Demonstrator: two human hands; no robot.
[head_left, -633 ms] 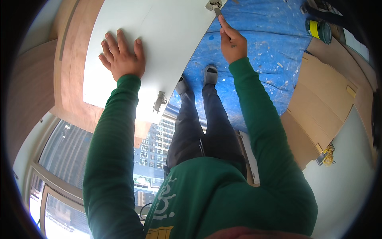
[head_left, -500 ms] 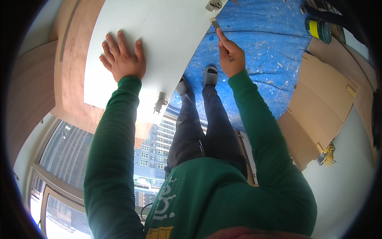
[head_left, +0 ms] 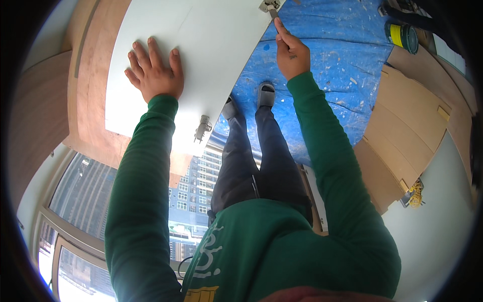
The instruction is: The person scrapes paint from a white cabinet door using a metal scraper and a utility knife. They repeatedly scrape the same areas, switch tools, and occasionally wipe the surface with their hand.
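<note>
We already had silver metal hinges [head_left: 203, 129] on the white panel [head_left: 211, 45], left hand [head_left: 160, 78] splayed, right hand [head_left: 294, 58] holding a slim tool [head_left: 273, 13] at one.

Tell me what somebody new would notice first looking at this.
Probably the bright blue sheet, spattered with pale specks, covering the floor right of upper centre. Next, the large white panel to its left, with the person's left hand spread flat on it. Near the top of the view, the right hand holds a slim tool at a metal hinge by the panel's edge.
</note>
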